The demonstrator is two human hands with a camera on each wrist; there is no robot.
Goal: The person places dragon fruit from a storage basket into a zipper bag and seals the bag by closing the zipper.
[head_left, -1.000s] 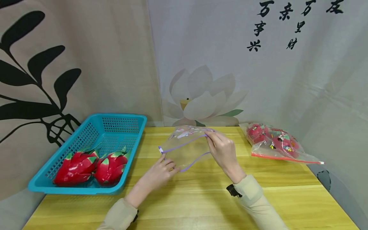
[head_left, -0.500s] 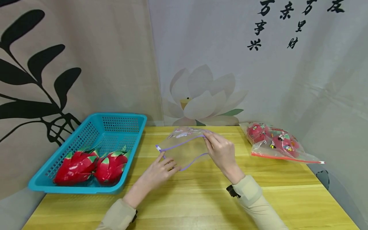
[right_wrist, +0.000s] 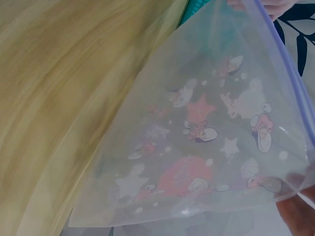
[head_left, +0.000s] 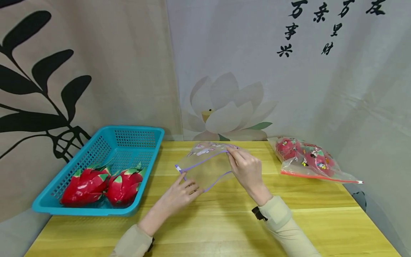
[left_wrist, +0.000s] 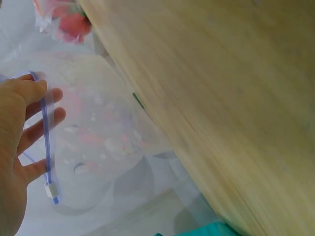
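Over the middle of the yellow wood-grained desk (head_left: 205, 230), near its back edge, I have the clear plastic bag with purple zip lips (head_left: 207, 166), mouth gaping. Left grip (head_left: 183, 195) pinches its near side, other fingers spread; right grip (head_left: 247, 168) pinches the far lip. Wood runs open between the forearms. Left: turquoise perforated plastic basket (head_left: 86, 213) holding two glossy red-and-green dragon fruits (head_left: 85, 187). Right: filled clear red-zipped bag (head_left: 318, 162).
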